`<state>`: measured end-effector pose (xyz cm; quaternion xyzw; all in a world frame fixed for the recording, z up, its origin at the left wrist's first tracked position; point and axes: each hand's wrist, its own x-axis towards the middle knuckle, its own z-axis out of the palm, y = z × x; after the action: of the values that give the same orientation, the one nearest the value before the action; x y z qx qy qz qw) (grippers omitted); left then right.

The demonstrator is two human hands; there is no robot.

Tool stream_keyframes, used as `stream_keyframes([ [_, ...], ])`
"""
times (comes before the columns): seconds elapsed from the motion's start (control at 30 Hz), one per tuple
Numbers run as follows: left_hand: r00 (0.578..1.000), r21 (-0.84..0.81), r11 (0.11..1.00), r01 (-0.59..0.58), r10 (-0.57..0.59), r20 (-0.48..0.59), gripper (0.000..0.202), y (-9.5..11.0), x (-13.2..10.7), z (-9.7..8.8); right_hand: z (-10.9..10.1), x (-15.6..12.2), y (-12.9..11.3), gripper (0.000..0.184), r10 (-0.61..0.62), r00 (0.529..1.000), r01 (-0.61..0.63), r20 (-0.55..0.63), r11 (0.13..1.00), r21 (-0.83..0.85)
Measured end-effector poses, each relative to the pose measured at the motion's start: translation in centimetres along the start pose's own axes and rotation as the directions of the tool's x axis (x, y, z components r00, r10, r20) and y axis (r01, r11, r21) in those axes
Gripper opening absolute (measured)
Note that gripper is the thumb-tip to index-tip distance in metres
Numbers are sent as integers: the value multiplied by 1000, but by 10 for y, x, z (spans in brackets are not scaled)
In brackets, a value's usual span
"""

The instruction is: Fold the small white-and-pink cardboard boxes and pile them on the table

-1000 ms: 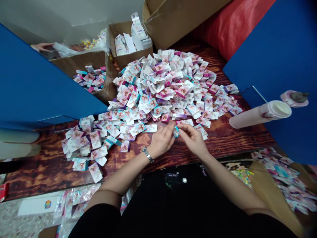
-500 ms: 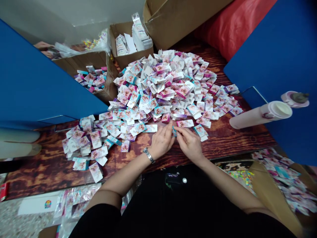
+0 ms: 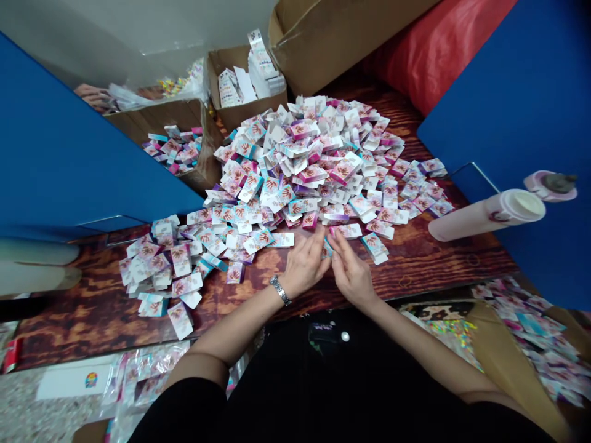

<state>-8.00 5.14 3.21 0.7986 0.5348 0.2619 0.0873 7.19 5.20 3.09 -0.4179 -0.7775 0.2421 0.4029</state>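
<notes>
Printed cards (image 3: 300, 163) in white, pink and teal lie in a broad loose heap on a wood-grained bench (image 3: 415, 264), with a smaller spread of the same cards (image 3: 161, 264) to the left of the person's forearms. Both hands are at the heap's near edge, and a small teal-edged card (image 3: 327, 248) stands between them, mostly hidden. The left hand (image 3: 305, 264), with a metal wristwatch (image 3: 280, 290) on its wrist, and the right hand (image 3: 351, 277) are close together, almost touching. Their fingers (image 3: 339, 261) are drawn in narrow around the small card and pinch it, though the grip is partly hidden.

Beyond the heap, a cardboard box (image 3: 244, 104) holds upright stacks of cards, and another box (image 3: 157, 117) holds a loose layer of them. Blue panels (image 3: 78, 141) rise on the left and right, and a red bag (image 3: 443, 55) sits behind the far corner of the bench. A pale pink tube (image 3: 484, 215) lies at the right edge of the bench, near a pink lid (image 3: 549, 186). At the top left, a co-worker's hand (image 3: 90, 95) shows beyond the box. Clear plastic packets (image 3: 143, 375) lie below the near edge of the bench.
</notes>
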Motion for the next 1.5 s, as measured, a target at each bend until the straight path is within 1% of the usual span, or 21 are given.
stream_keyframes([
  [0.07,1000,3,1000,8,-8,5,63,2,1,-1,-1,0,0,62,29,1000,-29,0,1000,4],
  [0.2,999,45,999,2,-4,36,62,2,1,3,2,-3,1,59,-56,998,56,4,997,-46],
  [0.27,997,77,997,7,-13,73,63,2,0,6,2,-4,5,54,-39,998,40,42,999,-11],
  [0.37,987,127,991,31,-50,150,64,2,0,6,1,-6,19,47,122,985,-141,124,978,154],
  [0.47,982,137,990,19,-44,181,69,2,2,-4,-1,0,37,45,246,939,-321,242,879,353],
  [0.53,990,104,994,-27,13,140,77,2,4,-17,-5,11,47,42,247,900,-379,359,849,369],
  [0.6,998,52,997,-54,53,32,83,3,3,-32,-11,33,53,35,239,876,-400,420,846,353],
  [0.67,994,12,1000,-16,17,-112,77,6,-2,-44,-20,62,54,34,243,914,-373,324,816,441],
  [0.77,958,2,990,140,-135,-254,61,8,-20,-48,-33,104,51,55,244,969,-206,34,725,657],
  [0.83,933,47,967,249,-226,-279,55,4,-40,-43,-35,117,52,68,251,968,-158,-31,698,699],
  [0.87,917,86,947,310,-274,-291,54,-2,-53,-41,-33,116,53,72,253,967,-174,-15,707,686],
  [0.93,854,184,867,463,-380,-354,54,-17,-85,-39,-26,101,58,74,239,969,-222,54,758,613],
  [1.0,732,257,717,648,-494,-469,55,-35,-122,-45,-17,76,65,62,175,974,-223,145,857,463],
  [1.07,556,273,501,821,-595,-581,60,-51,-159,-57,-12,48,71,44,21,974,-91,227,948,304],
  [1.1,445,252,375,892,-641,-625,64,-57,-176,-65,-12,37,74,41,-59,969,-1,238,970,245],
  [1.17,227,175,148,973,-722,-654,72,-68,-200,-79,-17,20,80,39,-192,959,164,209,976,143],
  [1.2,149,135,81,988,-751,-644,74,-72,-208,-84,-21,14,84,39,-234,956,222,178,971,86],
  [1.23,113,111,56,992,-773,-624,75,-77,-212,-87,-26,9,88,40,-260,954,260,151,965,17],
  [1.3,101,83,65,994,-814,-573,74,-85,-210,-85,-39,-1,100,40,-266,957,282,117,947,-152],
  [1.4,129,63,113,992,-838,-530,77,-91,-186,-64,-57,-17,118,45,-188,973,227,132,879,-420],
  [1.5,180,38,189,981,-826,-534,86,-88,-145,-35,-63,-31,128,58,-53,982,147,180,814,-562],
])
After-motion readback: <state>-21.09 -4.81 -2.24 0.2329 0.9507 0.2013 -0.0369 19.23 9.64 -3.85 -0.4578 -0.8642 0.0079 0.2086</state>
